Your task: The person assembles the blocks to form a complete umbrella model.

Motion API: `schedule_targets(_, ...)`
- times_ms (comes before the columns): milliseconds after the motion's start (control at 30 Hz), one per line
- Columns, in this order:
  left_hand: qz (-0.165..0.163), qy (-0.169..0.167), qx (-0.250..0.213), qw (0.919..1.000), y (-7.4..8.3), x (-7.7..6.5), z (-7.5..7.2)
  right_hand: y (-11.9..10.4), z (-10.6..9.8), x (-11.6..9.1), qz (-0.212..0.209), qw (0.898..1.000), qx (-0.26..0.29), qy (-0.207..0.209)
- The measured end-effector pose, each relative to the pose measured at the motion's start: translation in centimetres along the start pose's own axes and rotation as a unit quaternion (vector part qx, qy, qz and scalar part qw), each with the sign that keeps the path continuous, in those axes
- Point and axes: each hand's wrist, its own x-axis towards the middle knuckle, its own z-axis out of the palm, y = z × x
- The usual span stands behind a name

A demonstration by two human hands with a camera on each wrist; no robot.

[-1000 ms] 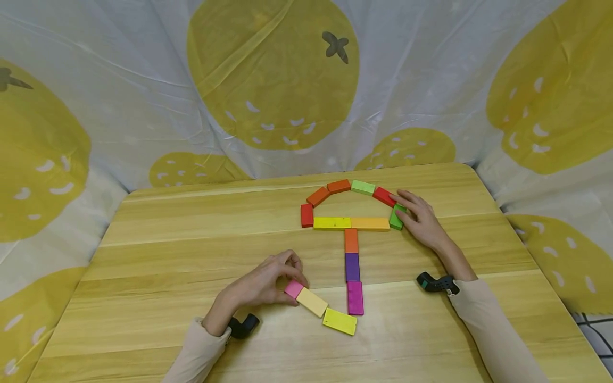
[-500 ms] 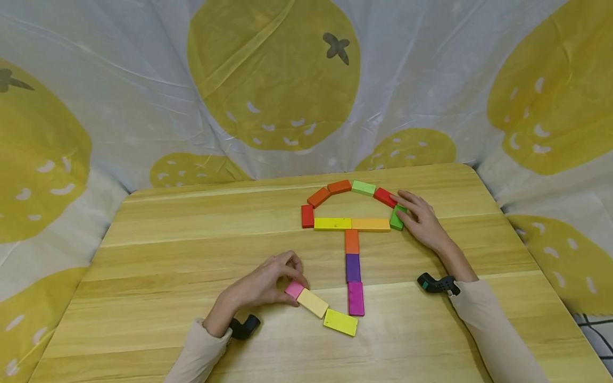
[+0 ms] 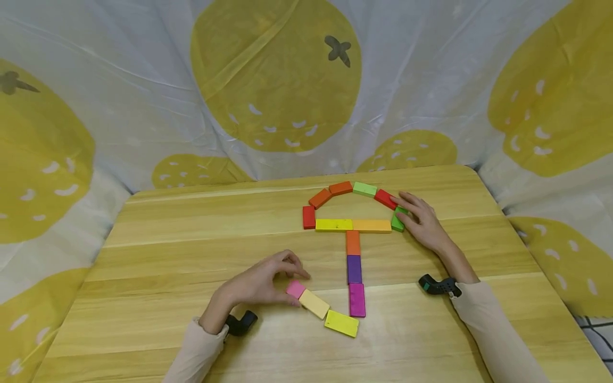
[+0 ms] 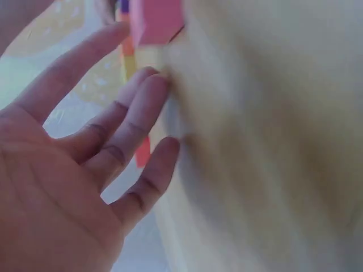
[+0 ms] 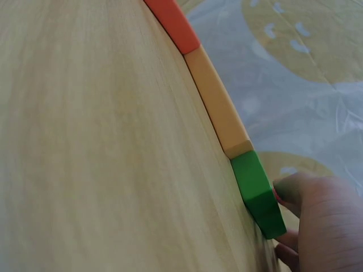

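My left hand hovers around the small pink block, thumb and fingers spread apart. In the left wrist view its fingers are loose beside the pink block, and no block lies in its grasp. The pink block abuts a cream block, followed by a yellow block. At the arch's right end, my right hand rests against the green block, with fingertips on the red block. The right wrist view shows the thumb just behind the green block; the other fingers are partly hidden.
Orange, light green and red blocks curve above a bar made of a yellow block and a light orange block. Below it stand orange, purple and magenta blocks in a column. Patterned cloth hangs behind the wooden table.
My left thumb and fingers have parted from the pink block, which stays where it was. The right hand keeps its place on the arch.
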Motion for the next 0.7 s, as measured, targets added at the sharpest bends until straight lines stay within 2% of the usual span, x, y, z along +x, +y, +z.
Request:
schedule_targets(133, -0.024, 0.029, -0.024, 0.999, -0.7, -0.1, -1.3, 0.0, -0.2, -0.1, 0.006, 1.0, 0.001, -0.003)
schedule_targets(300, -0.058, 0.076, -0.02, 0.9952, -1.5, 0.3, -2.9, 0.1, -0.3, -0.1, 0.02, 1.0, 0.0, -0.012)
schedule_targets(500, -0.077, 0.116, -0.019, 0.9901, -2.0, 1.5, -4.6, -0.4, -1.0, 0.5, 0.041, 0.999, -0.001, -0.036)
schedule_targets(700, -0.1, 0.138, -0.004, 0.9854, -2.1, 2.9, -5.5, -1.3, -2.1, 0.8, 0.052, 0.996, -0.023, -0.07)
